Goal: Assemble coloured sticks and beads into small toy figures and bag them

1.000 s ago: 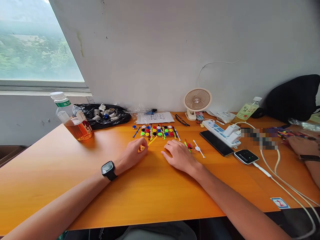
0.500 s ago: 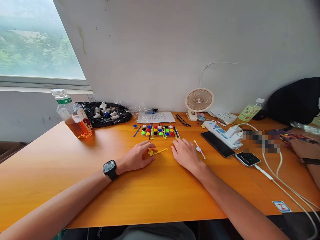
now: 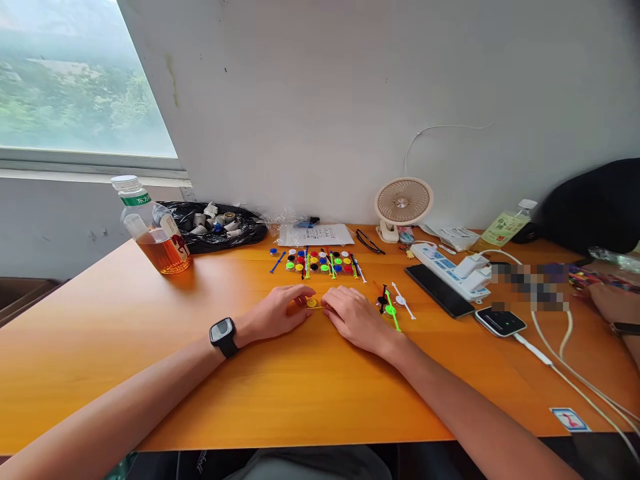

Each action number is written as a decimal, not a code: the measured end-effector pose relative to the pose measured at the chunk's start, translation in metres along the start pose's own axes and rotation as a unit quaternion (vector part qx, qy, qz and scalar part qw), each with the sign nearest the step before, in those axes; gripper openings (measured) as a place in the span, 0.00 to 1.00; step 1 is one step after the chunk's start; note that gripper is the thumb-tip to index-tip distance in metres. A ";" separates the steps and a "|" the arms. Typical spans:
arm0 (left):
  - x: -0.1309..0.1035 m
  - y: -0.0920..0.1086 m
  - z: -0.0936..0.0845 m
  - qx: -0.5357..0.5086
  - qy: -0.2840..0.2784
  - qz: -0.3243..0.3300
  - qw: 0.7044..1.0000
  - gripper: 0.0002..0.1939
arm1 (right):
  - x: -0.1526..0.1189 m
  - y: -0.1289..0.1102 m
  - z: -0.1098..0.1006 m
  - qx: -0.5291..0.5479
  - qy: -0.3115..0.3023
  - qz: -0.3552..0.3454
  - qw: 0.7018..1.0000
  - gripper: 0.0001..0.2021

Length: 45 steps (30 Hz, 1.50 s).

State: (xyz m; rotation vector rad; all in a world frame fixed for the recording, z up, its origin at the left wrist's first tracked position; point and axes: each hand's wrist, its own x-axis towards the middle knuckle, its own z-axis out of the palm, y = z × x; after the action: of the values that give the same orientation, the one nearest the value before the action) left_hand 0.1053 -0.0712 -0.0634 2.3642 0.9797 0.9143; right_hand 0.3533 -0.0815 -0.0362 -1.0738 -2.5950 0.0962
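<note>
My left hand [image 3: 280, 312] rests on the table, thumb and forefinger curled around the edge of a small yellow disc [image 3: 312, 303]. A thin yellow stick [image 3: 320, 307] runs from the disc to the fingertips of my right hand [image 3: 357, 317], which pinch its other end. Beside my right hand lie a green stick with a disc [image 3: 391, 311], a black one [image 3: 383, 300] and a white one [image 3: 401, 301]. Beyond both hands are rows of coloured discs [image 3: 314, 261] with several sticks laid among them. A blue stick [image 3: 278, 263] lies at their left.
A tea bottle [image 3: 159, 243] and a black bag [image 3: 240, 227] of scraps stand at left. Behind are paper [image 3: 320, 235] and a fan [image 3: 403, 203]. At right lie a phone [image 3: 439, 291], a power strip [image 3: 445, 267], cables and another person's hand [image 3: 613, 300].
My right hand has moved left and down onto the yellow stick, uncovering the black and green pieces beside it. My left hand stays by the yellow disc. The view shifts slightly.
</note>
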 end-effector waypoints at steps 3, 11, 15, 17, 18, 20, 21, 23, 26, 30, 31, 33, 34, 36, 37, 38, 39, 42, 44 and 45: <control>0.000 0.003 0.001 -0.043 -0.014 -0.010 0.999 0.19 | 0.000 0.000 0.002 0.072 0.022 0.025 0.997 0.04; 0.003 0.003 -0.004 -0.013 0.016 0.009 1.000 0.10 | 0.006 0.005 0.015 0.234 0.091 0.043 0.967 0.08; 0.003 0.004 -0.006 0.009 0.023 0.015 1.000 0.09 | 0.006 0.007 0.015 0.238 0.086 0.042 0.966 0.08; 0.003 0.004 -0.006 0.011 0.014 0.016 1.000 0.08 | 0.006 0.008 0.015 0.230 0.082 0.038 0.969 0.09; 0.003 0.004 -0.006 0.011 0.012 0.016 1.000 0.08 | 0.006 0.008 0.014 0.227 0.081 0.034 0.970 0.09; 0.003 0.003 -0.006 0.018 0.013 0.017 1.000 0.08 | 0.006 0.008 0.014 0.223 0.077 0.024 0.971 0.10; 0.003 0.003 -0.006 0.023 0.013 0.019 0.999 0.08 | 0.006 0.009 0.014 0.222 0.076 0.019 0.972 0.11; 0.004 0.002 -0.005 0.038 0.012 0.026 0.999 0.09 | 0.006 0.009 0.015 0.222 0.075 0.013 0.972 0.12; 0.004 0.002 -0.005 0.063 -0.001 0.048 0.997 0.11 | 0.007 0.011 0.016 0.227 0.078 0.010 0.971 0.13; 0.005 0.005 -0.005 0.091 -0.035 0.087 0.991 0.16 | 0.008 0.013 0.019 0.232 0.088 0.007 0.969 0.12; 0.006 0.005 -0.005 0.097 -0.035 0.090 0.991 0.17 | 0.009 0.014 0.021 0.232 0.093 0.009 0.968 0.12; 0.006 0.006 -0.005 0.110 -0.028 0.093 0.989 0.16 | 0.010 0.015 0.023 0.232 0.105 0.014 0.967 0.13; 0.006 0.007 -0.005 0.115 -0.026 0.094 0.989 0.16 | 0.011 0.015 0.024 0.234 0.112 0.018 0.966 0.13; 0.006 0.006 -0.005 0.120 -0.026 0.094 0.988 0.16 | 0.012 0.016 0.026 0.245 0.119 0.025 0.962 0.13; 0.006 0.006 -0.005 0.121 -0.027 0.092 0.988 0.16 | 0.013 0.017 0.027 0.254 0.120 0.028 0.959 0.13; 0.006 0.005 -0.005 0.121 -0.027 0.089 0.988 0.15 | 0.013 0.017 0.028 0.263 0.119 0.032 0.957 0.13; 0.005 0.005 -0.005 0.120 -0.028 0.085 0.989 0.15 | 0.013 0.018 0.028 0.271 0.117 0.035 0.955 0.13; 0.005 0.004 -0.005 0.120 -0.028 0.079 0.989 0.16 | 0.013 0.019 0.030 0.284 0.116 0.035 0.951 0.14; 0.006 0.004 -0.005 0.124 -0.028 0.078 0.989 0.16 | 0.013 0.020 0.030 0.283 0.122 0.033 0.951 0.14; 0.006 0.004 -0.005 0.126 -0.028 0.078 0.989 0.16 | 0.013 0.020 0.031 0.282 0.125 0.034 0.950 0.13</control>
State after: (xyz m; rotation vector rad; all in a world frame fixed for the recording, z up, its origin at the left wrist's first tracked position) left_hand 0.1069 -0.0691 -0.0551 2.6958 0.9479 0.8150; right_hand 0.3482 -0.0564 -0.0652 -0.8869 -2.1046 0.6331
